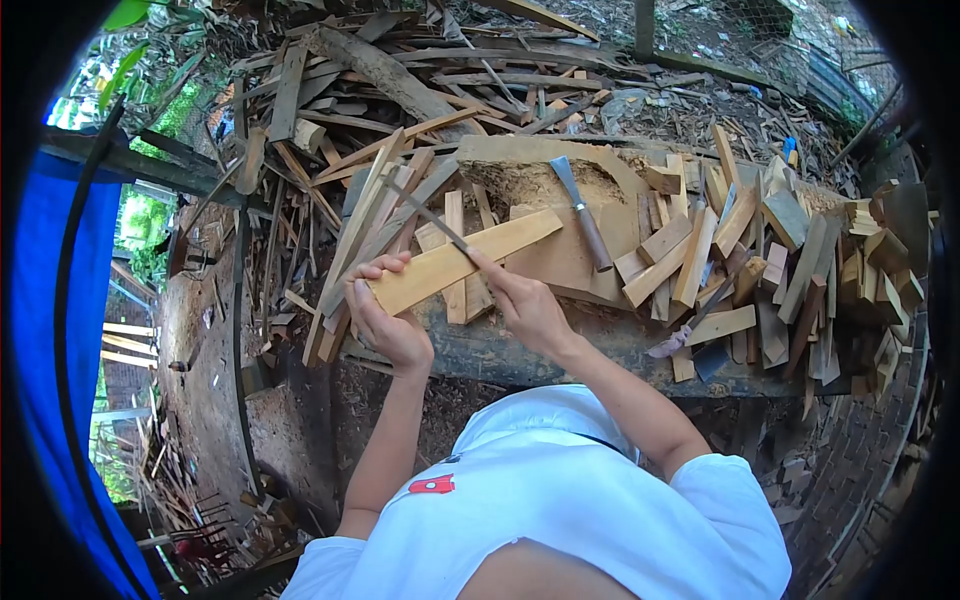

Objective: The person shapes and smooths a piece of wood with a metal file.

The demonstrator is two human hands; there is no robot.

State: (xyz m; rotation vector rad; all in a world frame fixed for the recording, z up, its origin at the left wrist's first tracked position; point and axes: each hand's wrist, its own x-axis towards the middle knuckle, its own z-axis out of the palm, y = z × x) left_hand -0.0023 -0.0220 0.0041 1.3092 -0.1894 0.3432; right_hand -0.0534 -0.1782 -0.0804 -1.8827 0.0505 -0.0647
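Note:
My left hand point(392, 322) is wrapped round the near left end of a pale flat wooden board point(470, 262), which slants up to the right. In my right hand point(522, 305) is a long thin dark metal tool point(432, 218), lying across the board and pointing to the upper left. Its grip is hidden in my fingers. Beyond the board's right end, a chisel point(582, 212) with a blue-grey blade and a brown handle rests on a large hollowed wood block point(620, 225).
Many cut wood pieces point(697, 255) are heaped on the right of the bench point(600, 345). Long strips point(370, 230) lean at the left. Scrap planks point(400, 80) lie behind. A blue sheet point(55, 290) hangs at the far left.

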